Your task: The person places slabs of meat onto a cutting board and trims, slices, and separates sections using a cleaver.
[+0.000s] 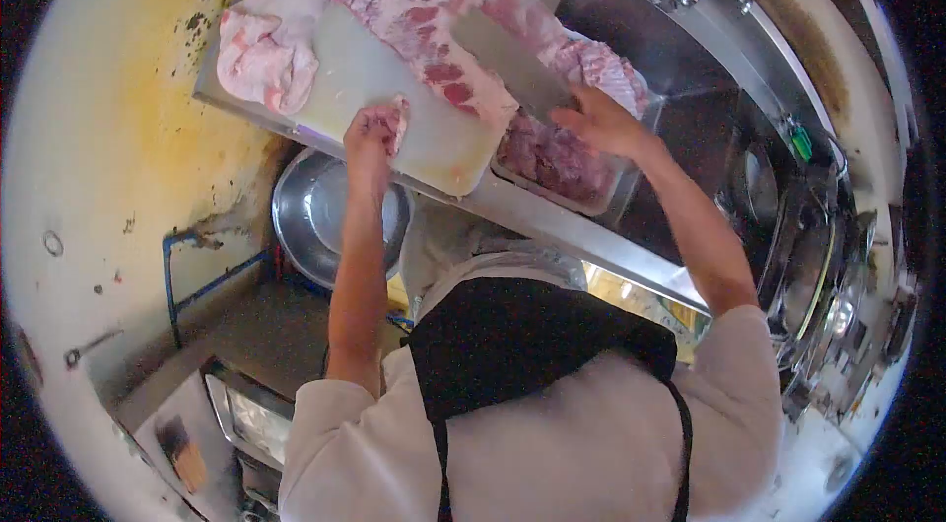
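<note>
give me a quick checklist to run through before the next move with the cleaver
1. Cleaver held: ok, the right hand has its handle end.
2. Left hand away from the blade: ok, there is a clear gap between them.
3. Left hand free: not ok, it holds a small meat piece.
4. Bare space on the white cutting board: ok, a stretch shows beside the rib slab.
5. Blade off the rib slab: cannot tell, it overlaps the meat in this view.
6. Meat tray steady: cannot tell, its underside is hidden.

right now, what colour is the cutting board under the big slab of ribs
The cutting board is off-white, showing best in the head view.
</note>
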The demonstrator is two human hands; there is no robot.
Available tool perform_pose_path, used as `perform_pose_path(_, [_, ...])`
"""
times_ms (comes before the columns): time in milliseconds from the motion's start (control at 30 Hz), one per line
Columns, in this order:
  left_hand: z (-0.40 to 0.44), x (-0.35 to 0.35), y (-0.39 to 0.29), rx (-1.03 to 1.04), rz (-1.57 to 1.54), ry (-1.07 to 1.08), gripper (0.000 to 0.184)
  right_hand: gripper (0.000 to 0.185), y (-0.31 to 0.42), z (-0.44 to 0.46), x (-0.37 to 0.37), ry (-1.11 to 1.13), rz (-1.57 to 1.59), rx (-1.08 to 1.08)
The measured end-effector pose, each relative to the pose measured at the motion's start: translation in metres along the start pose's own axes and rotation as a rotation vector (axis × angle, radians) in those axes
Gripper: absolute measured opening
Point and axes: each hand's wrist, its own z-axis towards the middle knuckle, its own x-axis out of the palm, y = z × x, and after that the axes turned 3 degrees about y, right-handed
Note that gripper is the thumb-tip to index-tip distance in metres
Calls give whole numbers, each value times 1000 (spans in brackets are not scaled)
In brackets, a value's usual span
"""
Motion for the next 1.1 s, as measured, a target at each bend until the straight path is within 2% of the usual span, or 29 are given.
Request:
perform_pose_path(33, [-11, 3, -8, -18, -34, -24, 11, 44, -6, -7, -7, 75, -12, 18])
perform_pose_path(133, [-33, 14, -20, -49, -98, -69, 10, 44, -12, 8, -10, 72, -31, -64])
perform_pose_path(200, [-25, 29, -17, -48, -98, -50, 8, 39, 9, 33, -11, 66, 27, -76])
perform_pose_path(267, [-17, 50, -19, -10, -21, -22, 8, 37, 8, 72, -4, 39, 80, -203])
perform_pose_path(367, [-8, 74, -30, 51, 62, -22, 12, 38, 3, 91, 5, 7, 103, -139])
perform_pose_path(467, [-6, 80, -28, 72, 68, 1, 11, 38, -69, 71, 31, -165, -12, -460])
perform_pose_path(533, [-3, 84, -32, 60, 78, 12, 13, 40, -66, 8, 37, 141, 255, 8])
perform_pose_path(600, [-4, 95, -44, 16, 131, 19, 19, 44, -96, -31, 58, 139, 282, 1])
perform_pose_path(700, [21, 104, -34, -47, 660, 23, 34, 45, -97, -82, 61, 143, 253, 190])
perform_pose_path(733, [17, 110, -37, 56, 989, 72, 43, 45, -98, -97, 54, 149, 255, 220])
perform_pose_path(833, [6, 130, -30, 241, 1440, -24, 45, 51, -102, -116, 37, 172, 183, 300])
perform_pose_path(867, [9, 125, -26, 357, 1488, -35, 38, 54, -103, -119, 36, 184, 149, 329])
perform_pose_path(967, [13, 110, -39, 35, 1110, 174, 31, 47, -129, -74, 70, -173, 94, -129])
perform_pose_path(1000, [14, 100, -31, 174, 1096, 218, 30, 46, -137, -49, 82, -287, 62, -304])
perform_pose_path(1033, [18, 84, -13, 316, 1080, 265, 28, 47, -117, -30, 79, -262, 111, -309])
perform_pose_path(1067, [19, 81, -11, 326, 1026, 271, 28, 48, -97, -11, 75, -237, 159, -313])
perform_pose_path(1100, [20, 78, -10, 336, 973, 277, 27, 49, -69, 1, 67, -128, 251, -197])
